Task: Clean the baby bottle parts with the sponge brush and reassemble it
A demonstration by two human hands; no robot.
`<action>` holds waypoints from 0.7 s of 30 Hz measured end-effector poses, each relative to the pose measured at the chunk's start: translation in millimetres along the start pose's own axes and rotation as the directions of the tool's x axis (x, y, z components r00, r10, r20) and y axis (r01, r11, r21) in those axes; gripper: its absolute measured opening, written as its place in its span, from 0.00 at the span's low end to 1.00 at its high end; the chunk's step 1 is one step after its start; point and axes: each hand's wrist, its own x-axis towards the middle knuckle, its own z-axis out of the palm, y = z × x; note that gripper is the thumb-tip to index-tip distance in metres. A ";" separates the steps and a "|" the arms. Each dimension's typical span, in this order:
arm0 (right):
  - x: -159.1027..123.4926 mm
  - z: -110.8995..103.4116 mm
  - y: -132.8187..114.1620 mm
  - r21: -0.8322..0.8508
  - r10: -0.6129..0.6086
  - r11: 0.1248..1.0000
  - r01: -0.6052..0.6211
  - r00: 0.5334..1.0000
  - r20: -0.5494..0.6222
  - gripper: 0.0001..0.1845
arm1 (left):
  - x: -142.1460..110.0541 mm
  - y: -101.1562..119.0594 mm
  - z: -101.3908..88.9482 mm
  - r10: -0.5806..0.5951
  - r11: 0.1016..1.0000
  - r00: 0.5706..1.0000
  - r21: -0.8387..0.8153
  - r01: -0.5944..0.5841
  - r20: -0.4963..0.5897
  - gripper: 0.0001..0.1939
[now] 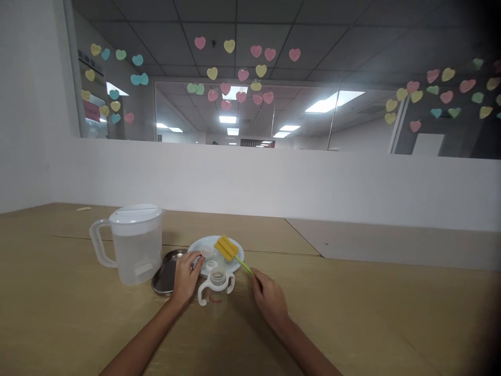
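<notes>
i'm reading the head view, the only feed i'm getting, and it's looking forward and down at a tan desk. the left hand is reaching to the near edge of a white plate, its fingertips sitting just beside a small clear disc. i can't tell whether that grip is closed on the disc or only brushing it. the right hand seems to be gripping the thin green handle of a sponge bottle brush, though the fingers are hiding the handle's end. the brush's yellow sponge head is lying on the plate. a baby bottle with white side handles is standing upright on the desk between my two hands, just in front of the plate.

i'm judging the brush to be light, with a springy stem, so i'd keep hold low on the handle. the disc looks small and slick, so i'd pinch it by its edge. the bottle looks light and smooth, and its handles are the surest hold.

a stainless steel tray is lying left of the left hand, and a plastic pitcher holding water is standing beyond it. a low white partition and glass hung with paper hearts are rising behind the desk.
</notes>
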 end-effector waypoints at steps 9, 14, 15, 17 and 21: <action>2.0 0.5 -4.5 -0.216 -0.077 0.972 0.095 0.993 0.091 0.21 | -0.2 3.0 -5.9 -0.086 0.993 0.980 -0.091 0.071 -0.177 0.11; 2.9 -1.1 0.2 -0.237 0.001 0.971 0.013 0.998 0.059 0.22 | 11.0 -13.6 -18.8 -0.281 0.953 0.912 -0.203 0.227 -0.298 0.15; 2.8 -1.6 0.6 -0.234 0.008 0.972 0.008 0.998 0.069 0.22 | 13.9 -17.2 -22.6 -0.294 0.952 0.904 -0.177 0.249 -0.310 0.16; 2.3 -2.1 0.2 -0.231 0.016 0.973 0.004 0.996 0.088 0.22 | 18.4 -23.8 -29.9 -0.293 0.956 0.899 -0.092 0.279 -0.326 0.17; 0.6 -1.8 -3.5 -0.222 -0.007 0.974 0.030 0.995 0.104 0.22 | 21.4 -35.6 -39.3 -0.259 0.953 0.915 0.071 0.294 -0.310 0.16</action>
